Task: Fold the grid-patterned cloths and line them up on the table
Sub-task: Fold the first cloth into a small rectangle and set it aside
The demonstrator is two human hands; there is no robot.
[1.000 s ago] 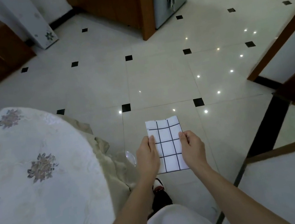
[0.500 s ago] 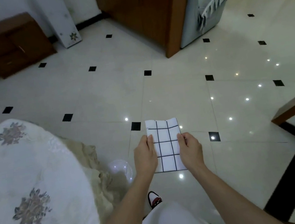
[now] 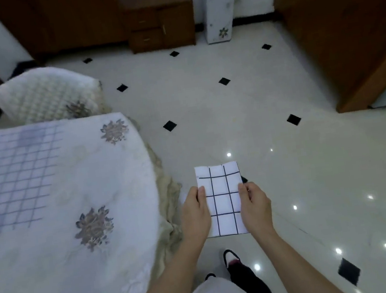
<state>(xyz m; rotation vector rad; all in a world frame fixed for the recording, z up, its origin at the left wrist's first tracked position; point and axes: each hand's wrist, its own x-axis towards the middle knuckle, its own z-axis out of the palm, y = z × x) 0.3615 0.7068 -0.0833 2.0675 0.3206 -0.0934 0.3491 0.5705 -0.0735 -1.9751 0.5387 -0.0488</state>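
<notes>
A small folded white cloth with a black grid (image 3: 222, 199) hangs in front of me over the floor, held flat between both hands. My left hand (image 3: 194, 214) pinches its left edge and my right hand (image 3: 255, 206) pinches its right edge. To the left stands the table, covered by a white flowered tablecloth (image 3: 73, 188). A larger grid-patterned cloth (image 3: 10, 177) lies spread on that table at the far left.
A white padded chair (image 3: 48, 94) stands behind the table. Dark wooden cabinets (image 3: 159, 19) line the back wall and a wooden door frame (image 3: 345, 38) is at the right. The glossy tiled floor (image 3: 287, 157) has black diamonds. My shoe (image 3: 231, 257) shows below.
The view has swung to the left, bringing the table and the spread grid cloth into sight. Both hands still hold the folded cloth the same way.
</notes>
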